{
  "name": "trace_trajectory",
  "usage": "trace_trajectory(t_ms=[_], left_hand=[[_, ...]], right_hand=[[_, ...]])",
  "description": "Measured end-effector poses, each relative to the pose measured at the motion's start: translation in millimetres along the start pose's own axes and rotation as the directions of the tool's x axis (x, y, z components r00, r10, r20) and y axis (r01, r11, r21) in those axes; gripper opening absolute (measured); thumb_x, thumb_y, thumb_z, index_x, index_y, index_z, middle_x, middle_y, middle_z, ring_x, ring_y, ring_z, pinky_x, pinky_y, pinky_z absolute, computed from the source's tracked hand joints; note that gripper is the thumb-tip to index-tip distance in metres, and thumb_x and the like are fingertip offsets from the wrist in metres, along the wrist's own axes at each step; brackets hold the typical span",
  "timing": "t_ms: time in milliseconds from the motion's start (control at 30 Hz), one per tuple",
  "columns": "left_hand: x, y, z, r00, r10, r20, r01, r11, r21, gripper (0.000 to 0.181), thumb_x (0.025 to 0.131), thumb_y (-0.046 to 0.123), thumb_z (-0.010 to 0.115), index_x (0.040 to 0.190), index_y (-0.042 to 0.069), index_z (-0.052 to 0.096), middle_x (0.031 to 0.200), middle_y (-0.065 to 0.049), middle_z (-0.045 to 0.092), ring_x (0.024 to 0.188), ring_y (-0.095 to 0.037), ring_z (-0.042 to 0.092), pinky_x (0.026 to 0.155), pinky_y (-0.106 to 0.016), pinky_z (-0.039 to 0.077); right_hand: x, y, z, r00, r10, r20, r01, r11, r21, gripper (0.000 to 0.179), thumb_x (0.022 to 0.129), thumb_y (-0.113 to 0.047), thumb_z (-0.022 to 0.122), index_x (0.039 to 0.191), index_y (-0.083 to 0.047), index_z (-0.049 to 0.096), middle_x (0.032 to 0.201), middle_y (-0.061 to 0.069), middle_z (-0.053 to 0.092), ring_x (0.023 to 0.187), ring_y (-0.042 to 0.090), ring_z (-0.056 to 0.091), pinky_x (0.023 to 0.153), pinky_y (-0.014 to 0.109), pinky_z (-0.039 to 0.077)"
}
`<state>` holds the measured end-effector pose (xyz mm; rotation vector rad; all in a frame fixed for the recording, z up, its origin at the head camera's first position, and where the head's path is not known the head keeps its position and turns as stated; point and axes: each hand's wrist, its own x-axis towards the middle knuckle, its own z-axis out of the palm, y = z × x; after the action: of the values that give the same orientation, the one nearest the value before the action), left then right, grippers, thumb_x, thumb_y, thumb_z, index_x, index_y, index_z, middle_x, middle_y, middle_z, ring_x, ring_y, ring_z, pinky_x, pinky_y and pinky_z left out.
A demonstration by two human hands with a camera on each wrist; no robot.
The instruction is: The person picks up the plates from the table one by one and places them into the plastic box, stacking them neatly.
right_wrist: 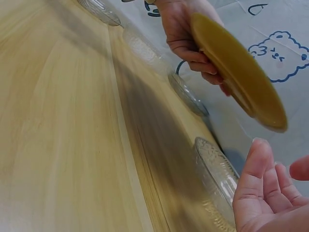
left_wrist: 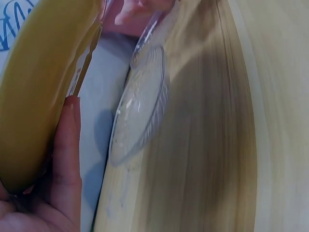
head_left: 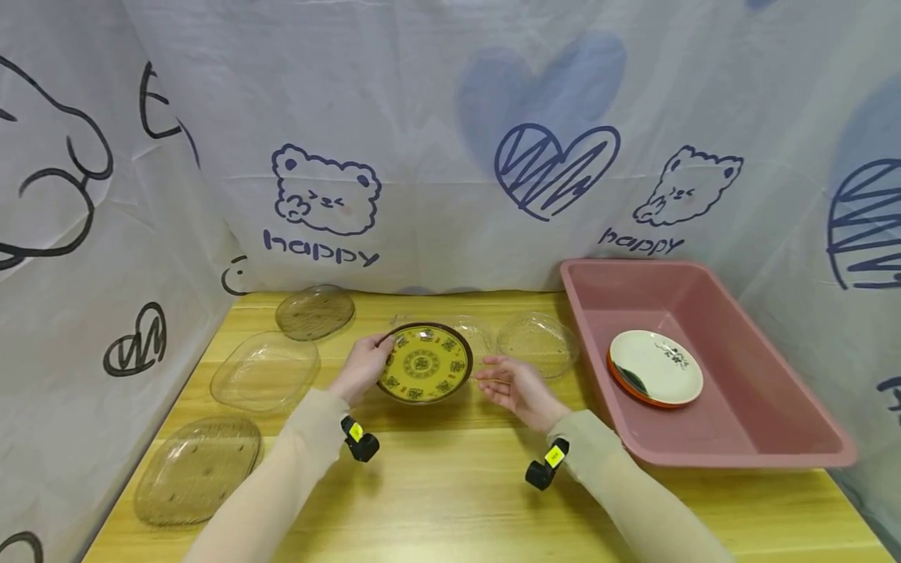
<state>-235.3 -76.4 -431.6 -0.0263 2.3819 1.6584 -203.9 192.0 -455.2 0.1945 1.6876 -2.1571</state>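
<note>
My left hand (head_left: 362,367) grips the left rim of a yellow patterned plate (head_left: 422,363) with a dark brown edge, held above the table. Its thumb (left_wrist: 66,154) lies along the rim in the left wrist view, and the plate's plain yellow underside (right_wrist: 241,72) shows in the right wrist view. To the right of the plate is my right hand (head_left: 521,391), fingers relaxed and spread, a small gap from the rim and holding nothing. Behind the plate a clear glass dish (head_left: 477,332) is partly hidden. Another clear dish (head_left: 538,344) lies behind the right hand.
A pink tub (head_left: 767,422) at the right holds a white plate (head_left: 655,363) stacked on something orange-rimmed. Along the left side of the wooden table (head_left: 422,500) lie a round glass dish (head_left: 317,313), a squarish clear one (head_left: 266,371) and a brownish one (head_left: 200,473).
</note>
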Motion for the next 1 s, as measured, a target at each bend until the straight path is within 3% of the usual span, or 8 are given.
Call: trace_trajectory(t_ms=[133,300,367,567,667,767,867,1000], left_hand=[[0.7,5.0,9.9,1.000,0.011,0.003,-0.011,0.999,-0.034,0.049,0.111,0.025,0.032,0.149,-0.004,0.042,0.134,-0.023,0.058,0.111,-0.024,0.060,0.100,-0.038,0.050],[2.9,9.0,21.6,0.999,0.032,-0.006,-0.032,0.998,-0.059,0.044,0.111,0.025,0.034,0.138,-0.003,0.054,0.098,-0.013,0.065,0.075,-0.011,0.061,0.070,-0.025,0.053],[4.3,9.2,25.8,0.999,0.038,-0.007,-0.038,0.998,-0.055,0.042,0.111,0.024,0.035,0.133,-0.003,0.057,0.091,-0.009,0.063,0.070,-0.009,0.059,0.065,-0.022,0.051],[7.1,7.8,39.7,1.000,0.023,-0.007,-0.023,0.999,-0.048,0.041,0.110,0.025,0.037,0.133,-0.001,0.059,0.091,-0.010,0.064,0.069,-0.010,0.059,0.065,-0.024,0.053],[7.5,7.9,46.3,0.999,0.032,-0.008,-0.032,0.998,-0.051,0.043,0.110,0.025,0.038,0.141,0.000,0.054,0.100,-0.014,0.066,0.073,-0.010,0.061,0.070,-0.025,0.055],[8.7,8.0,52.2,0.999,0.044,-0.007,-0.044,0.997,-0.067,0.044,0.110,0.023,0.038,0.146,0.001,0.050,0.105,-0.017,0.068,0.076,-0.011,0.063,0.072,-0.026,0.057],[8.3,8.1,57.6,0.999,0.041,-0.001,-0.041,0.995,-0.086,0.044,0.110,0.023,0.038,0.145,0.000,0.051,0.101,-0.018,0.068,0.074,-0.012,0.064,0.069,-0.026,0.057],[6.2,8.9,64.7,0.999,0.037,0.009,-0.036,0.994,-0.105,0.042,0.110,0.023,0.038,0.141,-0.001,0.053,0.098,-0.015,0.067,0.075,-0.012,0.063,0.068,-0.025,0.056]], right_hand=[[-0.6,-1,-2,1.000,-0.005,-0.007,0.005,1.000,0.023,0.039,0.101,-0.010,0.039,0.137,0.002,0.043,0.097,0.001,0.065,0.088,0.013,0.064,0.087,0.023,0.057],[-1.3,-2,-3,1.000,-0.003,-0.023,0.004,0.998,0.060,0.031,0.106,-0.022,0.034,0.128,-0.004,0.046,0.089,-0.003,0.068,0.080,0.011,0.066,0.079,0.023,0.058],[-0.7,-1,-3,0.999,-0.003,-0.032,0.006,0.997,0.075,0.028,0.107,-0.025,0.033,0.123,-0.006,0.046,0.087,-0.003,0.068,0.078,0.010,0.066,0.077,0.023,0.058],[0.8,1,-1,0.999,-0.006,-0.052,0.011,0.994,0.107,0.025,0.108,-0.030,0.032,0.108,-0.011,0.049,0.075,-0.006,0.064,0.068,0.007,0.061,0.076,0.026,0.058],[1.1,2,0,0.998,-0.010,-0.061,0.016,0.994,0.104,0.030,0.108,-0.034,0.033,0.111,-0.011,0.052,0.074,-0.007,0.063,0.067,0.008,0.059,0.076,0.027,0.056],[0.6,2,1,0.998,-0.015,-0.065,0.020,0.997,0.074,0.039,0.108,-0.037,0.034,0.128,-0.008,0.050,0.085,-0.005,0.065,0.077,0.010,0.064,0.079,0.030,0.056],[-0.3,2,2,0.997,-0.005,-0.079,0.009,0.998,0.058,0.046,0.107,-0.039,0.036,0.139,-0.006,0.045,0.094,-0.003,0.064,0.084,0.012,0.065,0.080,0.030,0.056],[-1.0,2,3,0.993,0.018,-0.116,-0.009,0.997,0.075,0.044,0.105,-0.036,0.042,0.136,-0.005,0.046,0.093,-0.003,0.063,0.081,0.010,0.065,0.076,0.027,0.057]])
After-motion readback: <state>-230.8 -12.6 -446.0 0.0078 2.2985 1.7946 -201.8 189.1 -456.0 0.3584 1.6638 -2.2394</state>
